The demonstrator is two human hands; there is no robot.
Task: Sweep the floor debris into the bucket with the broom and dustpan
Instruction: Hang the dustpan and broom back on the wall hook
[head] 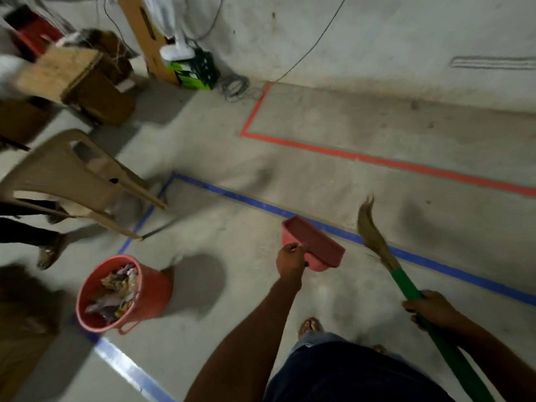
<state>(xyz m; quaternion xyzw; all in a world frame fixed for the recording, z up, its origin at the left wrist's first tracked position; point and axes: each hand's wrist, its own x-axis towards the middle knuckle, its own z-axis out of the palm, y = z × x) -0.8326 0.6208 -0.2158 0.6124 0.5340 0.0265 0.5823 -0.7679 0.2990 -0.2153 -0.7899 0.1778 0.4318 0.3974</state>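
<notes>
The left hand (290, 261) was closed around the handle end of a red dustpan (313, 245), holding it above the concrete floor (319, 169) with its open side turned up and away from the person. The right hand (432, 310) was wrapped around the green handle of a broom (406, 285), gripping it partway along; the brown bristle head pointed up and forward, crossing a blue tape line (232, 195), and whether its tip touched the floor could not be told. Dustpan and broom head were near each other but apart.

A red bucket (150, 288) stood to the left of the dustpan, well apart from it, on a blue tape line at the corner of the marked area. It was filled close to the rim with crumpled paper and scraps (116, 294). The floor between the bucket and the dustpan looked bare of debris, though the frame was blurred.

A tan plastic chair (72, 175) stood beyond the bucket, with someone's sandalled foot (49, 253) beside it. A red tape line (377, 161) ran across the floor farther off, near the wall (377, 39). Cardboard boxes (87, 82) and coiled cable (235, 85) lay in the far left corner. The person's own foot (310, 326) showed below the dustpan
</notes>
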